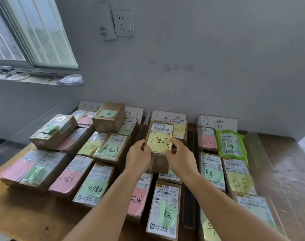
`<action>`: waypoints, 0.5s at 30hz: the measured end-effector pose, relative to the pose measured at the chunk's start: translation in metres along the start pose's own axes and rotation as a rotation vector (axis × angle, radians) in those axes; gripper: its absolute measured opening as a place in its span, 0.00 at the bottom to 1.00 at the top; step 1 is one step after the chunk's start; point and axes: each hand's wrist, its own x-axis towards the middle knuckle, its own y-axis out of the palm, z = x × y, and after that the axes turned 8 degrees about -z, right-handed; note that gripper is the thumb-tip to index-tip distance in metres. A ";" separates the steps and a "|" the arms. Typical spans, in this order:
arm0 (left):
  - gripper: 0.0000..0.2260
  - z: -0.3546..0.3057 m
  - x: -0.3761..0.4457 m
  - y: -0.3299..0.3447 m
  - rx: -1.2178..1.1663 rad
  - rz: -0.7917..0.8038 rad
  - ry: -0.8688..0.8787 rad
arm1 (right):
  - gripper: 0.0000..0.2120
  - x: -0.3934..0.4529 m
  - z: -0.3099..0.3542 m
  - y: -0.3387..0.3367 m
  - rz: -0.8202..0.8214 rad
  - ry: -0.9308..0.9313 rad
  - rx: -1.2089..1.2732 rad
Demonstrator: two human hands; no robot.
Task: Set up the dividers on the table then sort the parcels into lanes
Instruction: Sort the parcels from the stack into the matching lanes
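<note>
We hold the yellow-noted parcel (159, 136) clamped between left hand (137, 156) and right hand (180, 157), its long axis pointing away toward the 已完成 lane sign (168, 117).

The parcel (159, 146) held up between both hands is brown cardboard, wrapped in glossy clear tape that wrinkles along its lower face, with a matt yellow paper note (160, 142) stuck over a white printed label. One green mailer (231, 145) at the far right is shiny plastic film, creased and catching the light. The bench (26, 218) shows a matt brown wood grain, and the lane signs (168, 117) against the wall are plain white paper.
</note>
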 end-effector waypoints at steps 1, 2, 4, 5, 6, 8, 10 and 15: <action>0.16 0.002 0.000 0.001 0.000 0.009 -0.011 | 0.23 0.000 0.000 0.001 0.007 0.004 -0.017; 0.16 0.005 0.000 0.003 0.002 0.020 -0.019 | 0.23 -0.001 -0.001 0.001 0.015 0.009 -0.032; 0.18 0.008 -0.001 0.005 0.016 0.048 -0.033 | 0.22 0.000 -0.003 0.003 0.034 0.027 -0.059; 0.18 0.008 -0.001 0.005 0.024 0.058 -0.031 | 0.22 -0.001 -0.004 0.003 0.042 0.037 -0.069; 0.18 0.008 -0.002 0.006 0.032 0.066 -0.019 | 0.22 -0.001 -0.005 0.003 0.046 0.043 -0.075; 0.17 0.009 -0.003 0.006 0.054 0.087 0.017 | 0.22 -0.002 -0.007 0.003 0.056 0.050 -0.083; 0.16 0.010 -0.003 0.005 0.082 0.104 0.050 | 0.22 -0.003 -0.007 0.003 0.070 0.042 -0.098; 0.17 0.005 -0.007 0.001 0.169 0.109 0.103 | 0.23 -0.006 -0.002 0.003 0.081 0.026 -0.148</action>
